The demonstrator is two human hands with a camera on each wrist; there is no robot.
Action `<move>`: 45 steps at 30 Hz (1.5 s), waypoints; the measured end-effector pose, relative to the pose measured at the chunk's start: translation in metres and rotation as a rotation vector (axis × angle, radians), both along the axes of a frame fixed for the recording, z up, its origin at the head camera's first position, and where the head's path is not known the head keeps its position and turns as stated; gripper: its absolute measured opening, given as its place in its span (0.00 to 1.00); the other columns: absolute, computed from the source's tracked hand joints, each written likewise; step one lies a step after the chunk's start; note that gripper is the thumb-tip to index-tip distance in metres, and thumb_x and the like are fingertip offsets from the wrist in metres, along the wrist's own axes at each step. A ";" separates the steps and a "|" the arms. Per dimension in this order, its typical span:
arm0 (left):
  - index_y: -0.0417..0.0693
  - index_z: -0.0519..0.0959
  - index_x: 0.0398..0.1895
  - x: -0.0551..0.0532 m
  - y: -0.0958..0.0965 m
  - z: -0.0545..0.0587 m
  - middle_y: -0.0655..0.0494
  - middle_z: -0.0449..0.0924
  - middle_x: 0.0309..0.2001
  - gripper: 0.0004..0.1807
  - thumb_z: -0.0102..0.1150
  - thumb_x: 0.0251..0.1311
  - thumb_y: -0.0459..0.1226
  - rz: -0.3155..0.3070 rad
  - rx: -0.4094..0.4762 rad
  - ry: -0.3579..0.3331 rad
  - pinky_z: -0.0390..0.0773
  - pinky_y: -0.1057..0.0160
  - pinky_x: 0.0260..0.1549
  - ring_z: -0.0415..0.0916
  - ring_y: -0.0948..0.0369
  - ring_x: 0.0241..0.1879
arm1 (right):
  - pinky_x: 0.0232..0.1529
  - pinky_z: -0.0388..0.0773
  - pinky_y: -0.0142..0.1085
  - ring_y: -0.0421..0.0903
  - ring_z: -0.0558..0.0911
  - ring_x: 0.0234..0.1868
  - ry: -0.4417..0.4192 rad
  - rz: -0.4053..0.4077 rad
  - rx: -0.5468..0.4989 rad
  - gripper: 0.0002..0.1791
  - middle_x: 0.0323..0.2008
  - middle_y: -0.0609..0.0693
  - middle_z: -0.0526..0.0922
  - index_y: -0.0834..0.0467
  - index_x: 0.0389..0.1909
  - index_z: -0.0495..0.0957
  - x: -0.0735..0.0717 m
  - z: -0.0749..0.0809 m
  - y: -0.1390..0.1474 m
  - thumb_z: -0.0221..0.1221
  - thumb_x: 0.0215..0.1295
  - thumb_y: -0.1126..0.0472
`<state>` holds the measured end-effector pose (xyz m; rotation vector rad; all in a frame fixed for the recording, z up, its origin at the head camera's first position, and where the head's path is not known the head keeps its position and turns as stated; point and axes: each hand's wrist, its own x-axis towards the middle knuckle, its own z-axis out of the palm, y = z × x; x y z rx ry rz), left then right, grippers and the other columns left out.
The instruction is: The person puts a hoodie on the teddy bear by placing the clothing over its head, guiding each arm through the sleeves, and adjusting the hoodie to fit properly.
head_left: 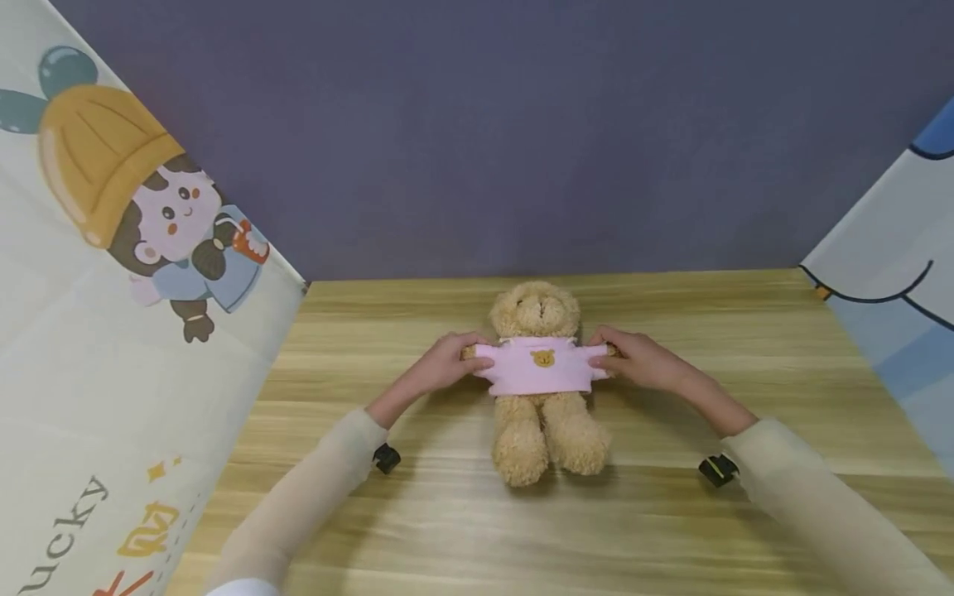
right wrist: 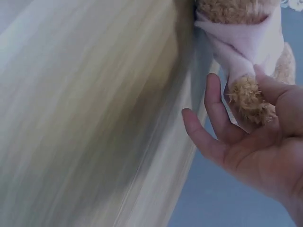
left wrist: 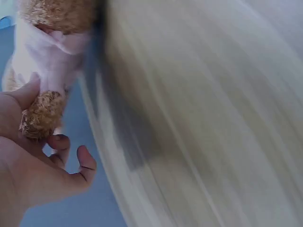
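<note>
A tan plush teddy bear [head_left: 522, 439] in a pink shirt [head_left: 522, 377] with a small bear's-head patch lies face up on the wooden table, its head toward the far edge. The left hand [head_left: 449, 361] pinches the bear's arm on the left of the head view. On the other side, the right hand [head_left: 639, 358] grips the opposite arm, so both arms are spread outward. Each wrist view shows a furry paw, the left paw [left wrist: 43, 113] and the right paw [right wrist: 251, 100], between thumb and fingers. Some fingertips are hidden behind the bear.
The wood-grain table [head_left: 417, 530] ends at a dark grey-blue wall [head_left: 522, 141]. A pale panel [head_left: 82, 364] with a cartoon figure stands at left, and another printed panel [head_left: 894, 240] at right. Small black devices are on both wrists.
</note>
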<state>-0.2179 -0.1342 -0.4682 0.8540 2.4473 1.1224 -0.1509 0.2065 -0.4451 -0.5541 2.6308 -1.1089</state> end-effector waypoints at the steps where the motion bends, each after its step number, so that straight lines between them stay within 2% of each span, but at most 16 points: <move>1: 0.46 0.81 0.58 0.001 -0.002 -0.001 0.49 0.84 0.37 0.18 0.63 0.69 0.41 -0.009 -0.006 0.018 0.71 0.67 0.26 0.63 0.67 0.18 | 0.23 0.67 0.33 0.41 0.69 0.23 0.004 0.000 0.011 0.07 0.27 0.49 0.74 0.57 0.48 0.75 0.002 0.001 0.001 0.58 0.74 0.61; 3: 0.46 0.80 0.59 0.004 -0.004 -0.001 0.50 0.85 0.39 0.19 0.63 0.69 0.43 -0.035 -0.003 0.016 0.71 0.66 0.25 0.61 0.65 0.16 | 0.24 0.67 0.33 0.41 0.68 0.24 0.018 0.017 0.019 0.07 0.28 0.48 0.76 0.57 0.48 0.75 0.006 0.002 0.001 0.59 0.74 0.61; 6: 0.47 0.80 0.59 0.007 -0.004 0.000 0.53 0.83 0.50 0.19 0.60 0.71 0.46 -0.055 0.039 -0.037 0.78 0.62 0.33 0.72 0.66 0.26 | 0.26 0.68 0.34 0.41 0.69 0.26 0.032 0.033 0.025 0.12 0.33 0.48 0.78 0.56 0.52 0.75 0.009 0.003 -0.001 0.60 0.73 0.57; 10: 0.49 0.80 0.57 0.012 -0.003 0.004 0.50 0.80 0.47 0.17 0.53 0.76 0.48 -0.035 0.129 -0.164 0.78 0.53 0.34 0.72 0.60 0.33 | 0.29 0.76 0.39 0.46 0.76 0.31 -0.028 0.009 -0.026 0.17 0.40 0.51 0.80 0.54 0.57 0.75 0.011 0.003 -0.004 0.61 0.73 0.52; 14: 0.46 0.79 0.57 0.014 -0.002 0.005 0.50 0.78 0.47 0.17 0.56 0.74 0.46 -0.060 0.183 -0.272 0.76 0.57 0.34 0.71 0.58 0.36 | 0.36 0.80 0.42 0.50 0.80 0.43 -0.094 0.017 -0.098 0.20 0.48 0.57 0.80 0.58 0.60 0.74 0.012 0.002 -0.006 0.61 0.73 0.53; 17: 0.44 0.80 0.56 0.014 -0.005 0.006 0.51 0.79 0.51 0.16 0.61 0.71 0.43 -0.095 0.170 -0.274 0.78 0.61 0.36 0.75 0.59 0.39 | 0.38 0.79 0.37 0.48 0.79 0.45 -0.055 0.032 -0.083 0.18 0.49 0.54 0.81 0.58 0.56 0.76 0.013 0.001 -0.005 0.64 0.71 0.55; 21: 0.42 0.79 0.53 0.014 -0.015 0.008 0.50 0.79 0.52 0.14 0.62 0.70 0.40 -0.120 0.140 -0.262 0.78 0.62 0.38 0.76 0.58 0.43 | 0.37 0.76 0.34 0.44 0.78 0.41 0.012 0.043 -0.063 0.14 0.45 0.50 0.84 0.57 0.51 0.80 0.017 0.001 -0.003 0.66 0.67 0.60; 25: 0.36 0.74 0.62 0.015 -0.015 0.009 0.43 0.76 0.57 0.21 0.57 0.74 0.42 -0.156 0.123 -0.361 0.78 0.56 0.53 0.75 0.51 0.55 | 0.39 0.78 0.34 0.43 0.79 0.42 -0.006 0.092 -0.084 0.18 0.47 0.52 0.83 0.61 0.55 0.79 0.019 0.003 -0.007 0.66 0.68 0.59; 30: 0.32 0.56 0.77 0.018 -0.009 0.006 0.34 0.57 0.75 0.36 0.51 0.76 0.45 -0.149 0.132 -0.597 0.57 0.41 0.72 0.55 0.41 0.75 | 0.48 0.77 0.38 0.50 0.77 0.52 -0.191 0.176 -0.101 0.26 0.54 0.58 0.79 0.66 0.64 0.72 0.020 0.002 -0.012 0.61 0.73 0.56; 33: 0.39 0.47 0.81 0.018 -0.004 0.004 0.38 0.45 0.80 0.40 0.53 0.75 0.43 -0.085 0.173 -0.719 0.42 0.34 0.73 0.40 0.42 0.79 | 0.61 0.71 0.47 0.60 0.71 0.64 -0.310 0.182 -0.150 0.30 0.64 0.65 0.72 0.66 0.70 0.65 0.017 -0.002 -0.009 0.58 0.75 0.56; 36: 0.46 0.43 0.83 0.016 -0.002 0.001 0.43 0.39 0.82 0.42 0.54 0.74 0.41 -0.015 0.193 -0.791 0.38 0.30 0.71 0.33 0.44 0.80 | 0.73 0.54 0.59 0.67 0.54 0.76 -0.372 0.153 -0.196 0.37 0.75 0.69 0.57 0.66 0.77 0.54 0.013 -0.007 -0.006 0.57 0.76 0.56; 38: 0.50 0.40 0.83 0.014 -0.002 0.000 0.44 0.36 0.82 0.45 0.55 0.74 0.43 0.020 0.179 -0.802 0.39 0.28 0.69 0.30 0.44 0.80 | 0.73 0.48 0.63 0.70 0.49 0.77 -0.377 0.139 -0.215 0.40 0.77 0.70 0.50 0.66 0.79 0.50 0.010 -0.009 -0.004 0.58 0.75 0.56; 40: 0.50 0.38 0.83 0.011 0.000 -0.001 0.45 0.36 0.82 0.46 0.56 0.74 0.44 0.030 0.176 -0.788 0.40 0.31 0.71 0.31 0.45 0.80 | 0.71 0.54 0.64 0.71 0.54 0.75 -0.343 0.126 -0.208 0.40 0.75 0.72 0.55 0.66 0.78 0.53 0.007 -0.010 -0.002 0.59 0.74 0.56; 41: 0.49 0.38 0.83 0.010 0.001 -0.001 0.43 0.41 0.81 0.46 0.56 0.74 0.44 0.026 0.182 -0.766 0.45 0.33 0.72 0.36 0.44 0.80 | 0.68 0.62 0.62 0.71 0.63 0.70 -0.318 0.122 -0.200 0.38 0.70 0.73 0.62 0.66 0.76 0.56 0.005 -0.011 -0.002 0.60 0.73 0.56; 43: 0.42 0.49 0.80 0.008 0.003 0.000 0.39 0.58 0.74 0.40 0.56 0.74 0.41 0.007 0.207 -0.692 0.61 0.40 0.69 0.56 0.44 0.73 | 0.56 0.76 0.55 0.65 0.75 0.57 -0.264 0.110 -0.199 0.34 0.57 0.70 0.73 0.65 0.72 0.60 0.003 -0.010 0.000 0.62 0.72 0.58; 45: 0.39 0.58 0.72 0.008 0.006 0.001 0.39 0.68 0.61 0.30 0.56 0.74 0.38 -0.011 0.243 -0.597 0.74 0.51 0.57 0.69 0.48 0.60 | 0.42 0.81 0.47 0.56 0.78 0.43 -0.200 0.116 -0.210 0.30 0.44 0.62 0.76 0.62 0.68 0.63 0.002 -0.011 0.002 0.63 0.71 0.60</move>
